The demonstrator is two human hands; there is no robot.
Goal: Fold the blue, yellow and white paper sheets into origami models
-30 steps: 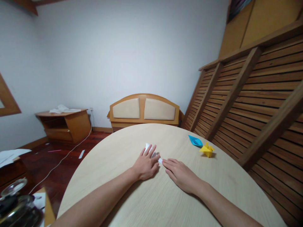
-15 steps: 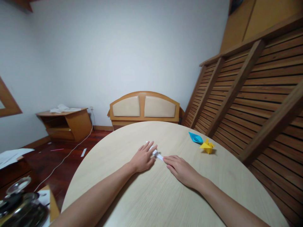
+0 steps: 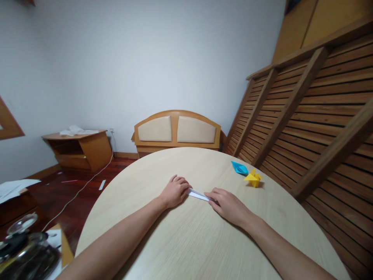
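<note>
A narrow folded strip of white paper (image 3: 198, 195) stretches between my two hands, low over the round table (image 3: 163, 241). My left hand (image 3: 175, 191) has its fingers curled and closed on the strip's left end. At the other end, my right hand (image 3: 225, 202) pinches the paper between thumb and fingers. Both ends of the strip are hidden by the fingers. Farther back on the right lie a blue folded-paper boat shape (image 3: 239, 168) and a yellow origami figure (image 3: 253, 178), neither touched by a hand.
A slatted wooden panel (image 3: 279, 128) leans along the right side. Behind the table stands a padded headboard (image 3: 177, 130). To the left are a low cabinet (image 3: 93, 151) with papers on top, a cable on the floor, and a glass pot (image 3: 29, 252) near the front.
My left hand has gone from lying fairly flat over the paper to curled around its end. My right hand has shifted slightly right, and more of the strip shows between them.
</note>
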